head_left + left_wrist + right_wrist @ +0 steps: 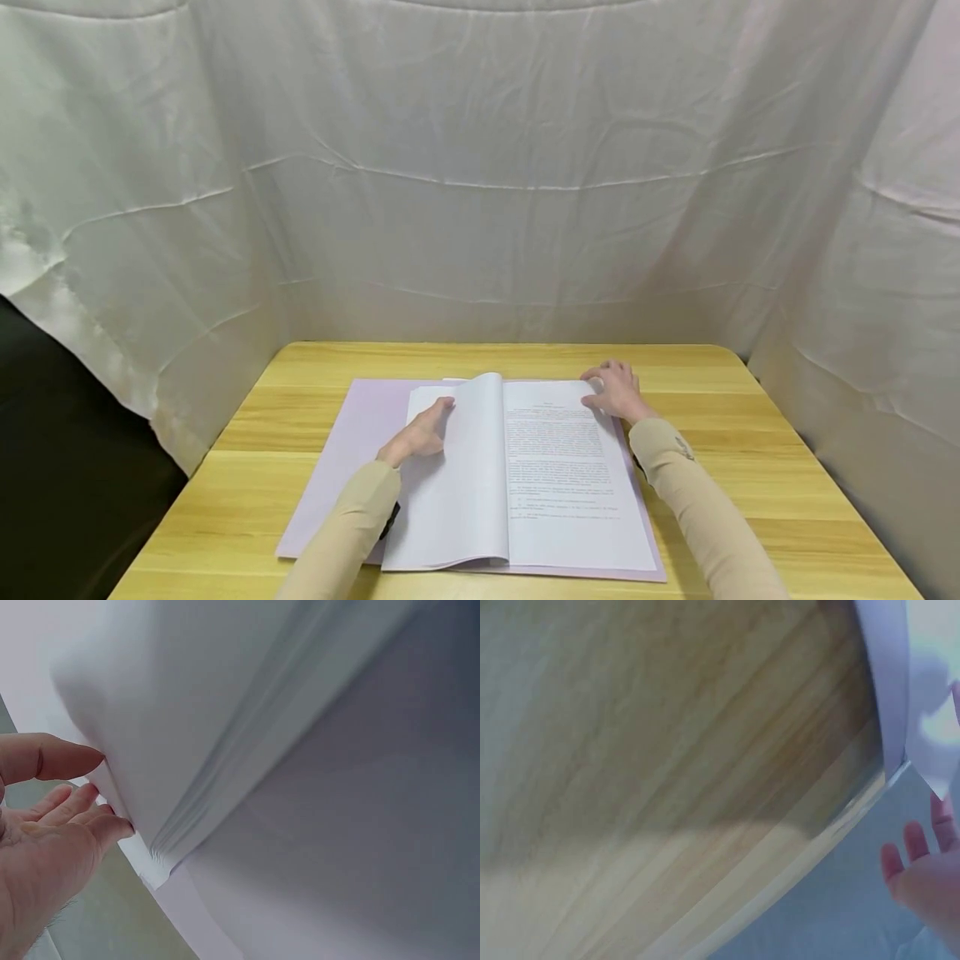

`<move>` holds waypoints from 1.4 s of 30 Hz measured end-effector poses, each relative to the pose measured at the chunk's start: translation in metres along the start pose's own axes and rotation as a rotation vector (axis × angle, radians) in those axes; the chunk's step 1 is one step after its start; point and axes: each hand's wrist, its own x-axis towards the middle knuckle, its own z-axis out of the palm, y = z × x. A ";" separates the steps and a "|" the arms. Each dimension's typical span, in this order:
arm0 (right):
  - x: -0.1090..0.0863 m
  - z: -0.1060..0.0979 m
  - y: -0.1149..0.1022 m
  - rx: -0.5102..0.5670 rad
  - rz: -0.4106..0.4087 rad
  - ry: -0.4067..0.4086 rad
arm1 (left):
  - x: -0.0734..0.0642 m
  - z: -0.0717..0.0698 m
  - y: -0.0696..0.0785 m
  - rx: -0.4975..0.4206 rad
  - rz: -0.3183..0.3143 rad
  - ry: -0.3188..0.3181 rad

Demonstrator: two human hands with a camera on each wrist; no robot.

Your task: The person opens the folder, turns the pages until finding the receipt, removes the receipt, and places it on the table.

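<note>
A lilac folder (367, 433) lies open on the table under a stack of white paper. Several sheets (468, 475) are turned over to the left, curving up along the fold. To their right, the printed page (562, 467) faces up. My left hand (420, 435) is on the turned sheets, its thumb and fingertips touching their edge in the left wrist view. At the far right corner of the printed page, my right hand (617, 393) pinches the paper; the right wrist view shows the paper corner (930, 769) at the fingertips, with the hand partly out of frame.
The wooden table (750, 475) extends on both sides of the folder. Pale curtains (525, 233) hang behind the table and at its sides. Dark fabric (67, 467) shows at the lower left.
</note>
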 end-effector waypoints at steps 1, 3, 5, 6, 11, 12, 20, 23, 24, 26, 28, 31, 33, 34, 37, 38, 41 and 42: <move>0.000 0.000 -0.001 -0.007 -0.007 0.020 | 0.000 0.000 0.000 0.004 0.003 -0.001; 0.001 -0.001 -0.001 -0.005 -0.012 0.054 | -0.001 0.000 0.000 0.004 0.008 0.001; 0.001 -0.002 -0.002 0.014 -0.003 0.079 | -0.001 0.000 0.001 0.005 0.007 0.000; 0.001 -0.002 -0.002 0.025 0.000 0.089 | -0.001 0.000 0.001 0.005 0.007 -0.001; 0.001 -0.004 -0.001 0.062 0.007 0.118 | -0.002 -0.001 0.001 -0.001 0.004 -0.004; 0.001 -0.004 -0.001 0.058 -0.002 0.126 | -0.002 -0.001 0.001 -0.003 0.001 -0.006; 0.002 -0.001 0.002 0.036 -0.064 0.194 | -0.002 0.000 0.000 -0.008 -0.025 -0.023; 0.000 -0.002 0.002 0.025 -0.080 0.219 | -0.003 0.000 0.001 -0.011 -0.024 -0.024; 0.000 -0.002 0.002 0.024 -0.082 0.223 | -0.003 0.000 0.001 -0.012 -0.024 -0.024; -0.001 -0.003 0.001 0.036 -0.079 0.220 | -0.003 -0.001 0.001 -0.008 -0.026 -0.024; -0.002 -0.004 0.001 0.059 -0.074 0.195 | -0.003 -0.001 0.001 -0.002 -0.030 -0.024; -0.002 -0.006 0.001 0.115 -0.059 0.144 | -0.002 -0.002 0.002 0.005 -0.038 -0.026; -0.002 -0.007 0.001 0.139 -0.061 0.112 | -0.002 -0.002 0.003 0.010 -0.044 -0.026; -0.001 -0.007 0.002 0.148 -0.065 0.101 | -0.002 -0.002 0.003 0.012 -0.045 -0.026; 0.000 -0.007 0.003 0.159 -0.070 0.098 | -0.002 -0.002 0.004 0.023 -0.049 -0.027; -0.001 -0.008 0.004 0.157 -0.071 0.101 | -0.002 -0.002 0.003 0.026 -0.048 -0.027; -0.001 -0.008 0.004 0.148 -0.071 0.114 | -0.001 -0.002 0.002 0.028 -0.040 -0.027; -0.002 -0.009 0.004 0.144 -0.071 0.116 | -0.001 -0.002 0.002 0.025 -0.036 -0.028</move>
